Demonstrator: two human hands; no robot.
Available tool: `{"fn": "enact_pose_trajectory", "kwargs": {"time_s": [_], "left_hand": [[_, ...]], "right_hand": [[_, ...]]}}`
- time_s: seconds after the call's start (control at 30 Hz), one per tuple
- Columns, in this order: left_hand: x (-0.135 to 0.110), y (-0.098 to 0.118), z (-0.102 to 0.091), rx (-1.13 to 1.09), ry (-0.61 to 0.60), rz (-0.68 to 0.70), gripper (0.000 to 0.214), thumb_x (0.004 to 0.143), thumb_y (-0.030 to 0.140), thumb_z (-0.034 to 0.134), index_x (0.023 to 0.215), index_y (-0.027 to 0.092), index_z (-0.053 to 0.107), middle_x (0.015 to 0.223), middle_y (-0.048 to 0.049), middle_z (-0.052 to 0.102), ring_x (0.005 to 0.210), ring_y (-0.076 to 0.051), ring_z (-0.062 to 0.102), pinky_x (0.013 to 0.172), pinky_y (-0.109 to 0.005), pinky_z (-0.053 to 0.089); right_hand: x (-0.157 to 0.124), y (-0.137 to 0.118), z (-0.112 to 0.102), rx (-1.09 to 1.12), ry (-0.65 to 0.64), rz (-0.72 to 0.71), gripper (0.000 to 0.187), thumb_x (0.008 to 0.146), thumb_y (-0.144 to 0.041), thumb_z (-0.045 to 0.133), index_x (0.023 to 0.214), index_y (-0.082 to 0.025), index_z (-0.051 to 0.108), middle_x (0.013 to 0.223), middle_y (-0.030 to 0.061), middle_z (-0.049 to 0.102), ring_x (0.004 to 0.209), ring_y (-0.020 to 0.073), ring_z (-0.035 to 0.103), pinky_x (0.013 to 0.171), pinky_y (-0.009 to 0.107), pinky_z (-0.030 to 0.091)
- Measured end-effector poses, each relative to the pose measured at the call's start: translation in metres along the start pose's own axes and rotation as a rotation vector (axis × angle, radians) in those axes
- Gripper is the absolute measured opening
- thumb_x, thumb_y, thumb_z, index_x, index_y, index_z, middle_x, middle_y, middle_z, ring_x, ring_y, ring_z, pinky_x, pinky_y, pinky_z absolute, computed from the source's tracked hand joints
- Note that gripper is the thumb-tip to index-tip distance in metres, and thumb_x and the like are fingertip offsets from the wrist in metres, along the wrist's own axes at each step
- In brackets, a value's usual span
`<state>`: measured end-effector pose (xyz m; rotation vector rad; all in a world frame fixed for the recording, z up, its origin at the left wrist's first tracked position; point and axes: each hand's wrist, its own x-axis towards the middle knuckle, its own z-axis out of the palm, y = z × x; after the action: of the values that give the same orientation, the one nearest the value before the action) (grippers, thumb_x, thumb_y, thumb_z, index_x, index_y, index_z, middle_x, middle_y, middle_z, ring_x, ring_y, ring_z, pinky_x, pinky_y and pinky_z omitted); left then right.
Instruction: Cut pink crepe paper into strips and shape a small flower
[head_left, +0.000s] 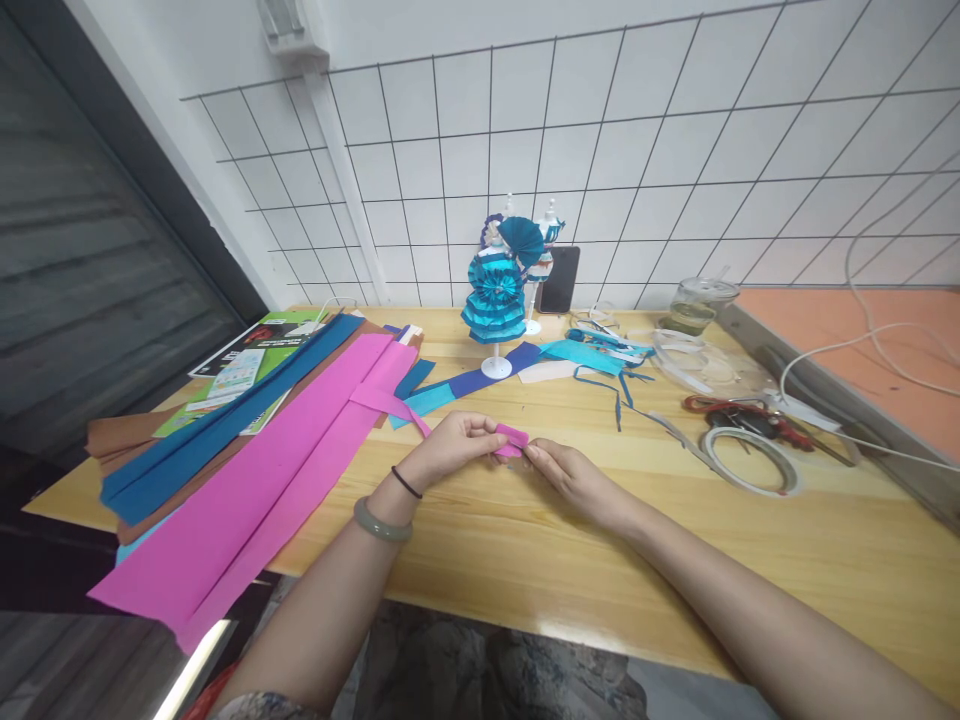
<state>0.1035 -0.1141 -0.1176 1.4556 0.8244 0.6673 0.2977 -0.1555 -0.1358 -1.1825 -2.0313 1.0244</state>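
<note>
A narrow pink paper strip (512, 436) is pinched between my two hands above the front half of the table. My left hand (465, 445) grips it with thumb and fingers, and the strip's tail runs behind that hand toward the large pink sheet (300, 450) at the left. The fingertips of my right hand (566, 475) are closed on the strip's right end. Behind my hands a small white dress form wears a pleated turquoise paper dress (496, 295) with a darker blue folded fan (521, 240). A second dress form (534, 290) stands partly hidden behind it.
Blue and brown sheets (232, 420) lie under the pink one, overhanging the left edge. Turquoise scraps (592, 350) lie behind my right hand. Further right are a tape roll (750, 462), red-handled tools (750, 420), a glass cup (690, 305) and white cables (870, 335). A phone (559, 280) leans on the wall.
</note>
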Motion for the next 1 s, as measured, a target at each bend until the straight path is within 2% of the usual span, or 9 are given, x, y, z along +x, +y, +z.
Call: {"fn": "enact_pose_trajectory", "kwargs": {"time_s": [1.0], "left_hand": [[0.0005,-0.0003,0.0001,0.01,-0.001,0.037,0.028,0.073,0.037,0.061,0.08,0.009,0.06,0.076,-0.0096,0.066,0.064,-0.013,0.06,0.064,-0.026,0.045]], "right_hand": [[-0.0004,0.0,-0.0006,0.011,0.002,0.001,0.038,0.091,-0.045,0.026,0.081,-0.017,0.05,0.077,0.0031,0.055,0.072,0.0148,0.049,0.071,0.025,0.038]]}}
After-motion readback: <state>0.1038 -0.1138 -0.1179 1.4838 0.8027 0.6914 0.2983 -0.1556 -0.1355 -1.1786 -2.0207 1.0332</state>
